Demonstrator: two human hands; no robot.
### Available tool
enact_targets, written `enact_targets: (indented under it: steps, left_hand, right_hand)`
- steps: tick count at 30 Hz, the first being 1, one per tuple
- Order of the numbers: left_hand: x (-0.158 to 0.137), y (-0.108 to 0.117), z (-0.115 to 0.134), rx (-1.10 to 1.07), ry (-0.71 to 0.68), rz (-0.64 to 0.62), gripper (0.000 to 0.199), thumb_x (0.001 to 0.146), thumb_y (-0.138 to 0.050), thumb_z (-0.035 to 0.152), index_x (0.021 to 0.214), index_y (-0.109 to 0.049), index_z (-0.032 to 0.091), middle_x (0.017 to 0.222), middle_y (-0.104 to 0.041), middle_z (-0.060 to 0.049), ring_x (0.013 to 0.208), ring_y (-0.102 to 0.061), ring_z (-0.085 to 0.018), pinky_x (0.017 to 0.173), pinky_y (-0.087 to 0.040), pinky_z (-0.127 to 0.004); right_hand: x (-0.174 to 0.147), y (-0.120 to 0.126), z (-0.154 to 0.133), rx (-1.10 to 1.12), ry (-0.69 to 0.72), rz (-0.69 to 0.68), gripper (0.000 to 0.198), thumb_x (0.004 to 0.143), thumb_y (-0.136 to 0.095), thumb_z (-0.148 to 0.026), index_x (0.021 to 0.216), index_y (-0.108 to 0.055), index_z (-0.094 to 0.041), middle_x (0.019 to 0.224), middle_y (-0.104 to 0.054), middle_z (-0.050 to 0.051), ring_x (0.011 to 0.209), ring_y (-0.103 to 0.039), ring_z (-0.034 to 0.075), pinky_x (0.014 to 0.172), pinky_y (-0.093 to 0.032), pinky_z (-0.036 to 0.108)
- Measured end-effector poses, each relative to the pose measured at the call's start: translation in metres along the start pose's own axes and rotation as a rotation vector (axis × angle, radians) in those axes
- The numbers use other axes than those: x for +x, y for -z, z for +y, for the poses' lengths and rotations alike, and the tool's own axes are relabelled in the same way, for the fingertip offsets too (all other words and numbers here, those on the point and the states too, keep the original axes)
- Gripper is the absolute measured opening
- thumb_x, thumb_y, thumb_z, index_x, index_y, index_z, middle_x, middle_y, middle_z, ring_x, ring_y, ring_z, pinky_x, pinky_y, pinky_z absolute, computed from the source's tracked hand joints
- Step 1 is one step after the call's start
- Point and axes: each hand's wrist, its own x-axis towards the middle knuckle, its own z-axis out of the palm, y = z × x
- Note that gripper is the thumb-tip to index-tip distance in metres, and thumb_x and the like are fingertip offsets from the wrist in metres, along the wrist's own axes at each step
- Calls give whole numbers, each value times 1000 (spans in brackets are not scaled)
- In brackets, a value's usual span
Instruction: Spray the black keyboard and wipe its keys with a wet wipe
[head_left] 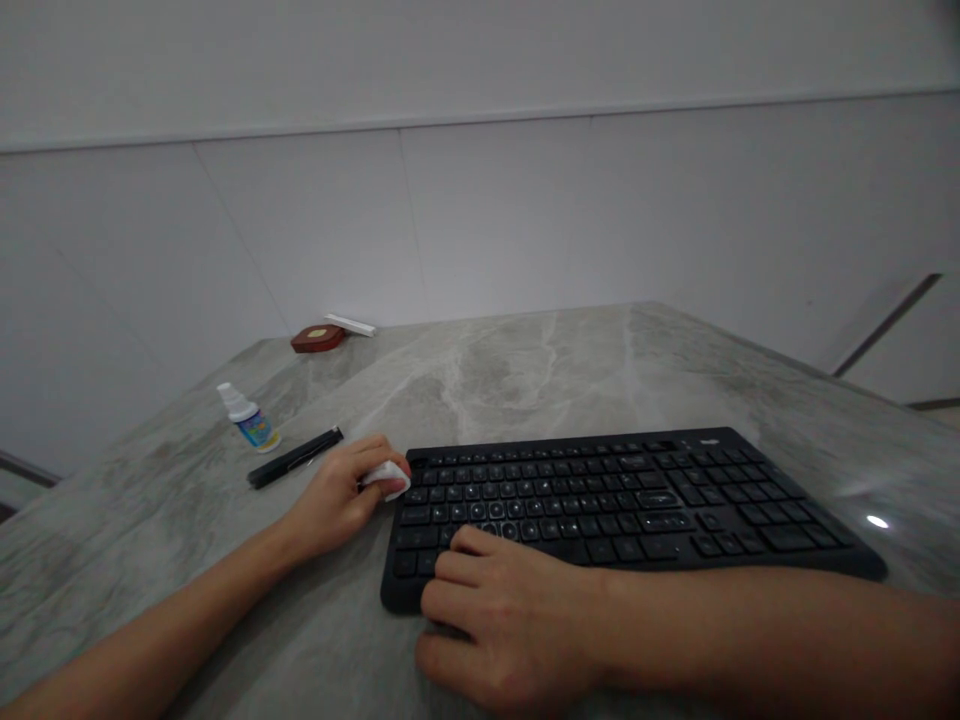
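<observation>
A black keyboard [637, 500] lies flat on the grey marble-patterned table [540, 370]. My left hand [341, 495] is closed around a small white wad [388, 477], a cloth or tissue, pressed against the keyboard's upper left corner. My right hand [502, 615] rests palm down on the keyboard's near left corner, fingers curled over the lowest key rows and front edge. My right forearm runs along the keyboard's front edge toward the right.
A small white spray bottle [249, 417] with a blue label stands left of my left hand. Beside it lies a black pen-like stick [295, 457]. At the table's far edge sit a brown round case [318, 338] and a white flat strip [349, 324]. A white wall rises behind.
</observation>
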Motion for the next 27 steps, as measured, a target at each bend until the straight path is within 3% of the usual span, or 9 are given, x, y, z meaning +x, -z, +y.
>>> enact_targets:
  steps: [5, 15, 20, 23, 27]
  left_hand:
    - [2, -7, -3, 74, 26, 123, 13, 89, -51, 22, 88, -64, 19, 83, -61, -2, 76, -57, -17, 71, -42, -30]
    - [-2, 0, 4, 30, 14, 16, 14, 89, -51, 22, 85, -64, 19, 81, -61, -2, 76, -57, -17, 70, -42, -29]
    - [1, -10, 2, 72, 35, 148, 15, 90, -51, 24, 86, -64, 19, 82, -61, -2, 76, -58, -17, 71, -43, -29]
    - [2, -15, 1, 52, 122, 231, 13, 88, -55, 28, 93, -62, 19, 79, -62, 0, 70, -58, -17, 64, -44, -28]
    - [3, -17, 1, 18, 155, 260, 16, 87, -57, 32, 96, -59, 19, 78, -63, 0, 68, -58, -17, 62, -45, -27]
  right_hand:
    - [-1, 0, 0, 3, 7, -16, 15, 89, -50, -23, 76, -56, -18, 77, -54, 2, 67, -45, 17, 63, -34, 34]
    - [0, -2, 0, 5, 4, -6, 15, 88, -50, -23, 75, -56, -18, 77, -53, 2, 67, -45, 17, 63, -36, 34]
    - [0, -2, 0, 5, 10, -10, 15, 88, -51, -22, 74, -56, -18, 78, -56, 3, 67, -46, 17, 63, -35, 34]
    - [0, -3, 0, -2, 5, 2, 16, 88, -50, -21, 74, -56, -18, 77, -55, 2, 67, -45, 17, 64, -34, 34]
    - [0, -3, 0, -6, 5, 13, 17, 89, -49, -21, 73, -55, -18, 76, -53, 2, 66, -44, 17, 64, -34, 34]
